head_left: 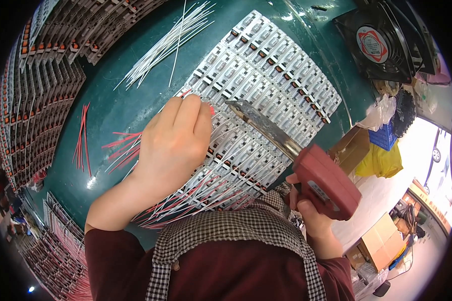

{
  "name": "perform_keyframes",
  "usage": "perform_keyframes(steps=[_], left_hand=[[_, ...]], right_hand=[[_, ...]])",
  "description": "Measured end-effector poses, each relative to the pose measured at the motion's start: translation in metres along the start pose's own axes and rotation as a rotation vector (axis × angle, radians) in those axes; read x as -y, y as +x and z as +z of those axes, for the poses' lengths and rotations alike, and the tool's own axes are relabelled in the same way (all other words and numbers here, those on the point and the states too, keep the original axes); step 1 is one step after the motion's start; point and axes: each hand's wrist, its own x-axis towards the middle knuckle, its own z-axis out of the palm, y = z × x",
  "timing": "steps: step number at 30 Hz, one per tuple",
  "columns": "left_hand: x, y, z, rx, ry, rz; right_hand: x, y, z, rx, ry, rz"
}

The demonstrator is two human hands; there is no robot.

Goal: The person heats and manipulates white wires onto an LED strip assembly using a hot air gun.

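A panel of joined small white circuit boards [266, 70] lies on the green tabletop. Over its left part, my left hand [176, 140] is closed with curled fingers. A bundle of red and white wires [128, 148] sticks out from under its palm; the fingertips and their pinch are hidden. My right hand [309, 213] grips a red soldering gun [326, 183] at the panel's lower right. Its dark, worn tip [243, 108] reaches over the boards, just right of my left fingers. Many red and white wires [196, 193] trail from the near rows of boards toward my apron.
Loose white wires [168, 42] lie at the far side, and a few red wires [83, 140] at the left. Stacked board panels [37, 120] stand along the left edge. A black fan [374, 45] sits far right. Cardboard boxes [381, 241] and a yellow bag [381, 160] are at right.
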Motion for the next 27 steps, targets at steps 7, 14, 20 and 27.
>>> perform_keyframes(steps=[7,14,20,27], left_hand=[[-0.0022,-0.0035,-0.0020,-0.018,-0.042,0.025],[-0.0031,-0.0041,0.0045,-0.058,-0.053,0.062],[-0.0035,-0.0022,0.0036,-0.040,-0.060,0.053],[-0.0038,-0.0025,0.0027,-0.027,-0.087,0.046]], right_hand=[[-0.0098,-0.0032,-0.0068,-0.032,-0.409,-0.030],[-0.0071,-0.0015,-0.0032,-0.083,-0.378,0.017],[-0.0074,-0.0014,-0.0015,-0.097,-0.425,-0.004],[-0.0089,0.0061,-0.0069,0.005,-0.622,-0.207]])
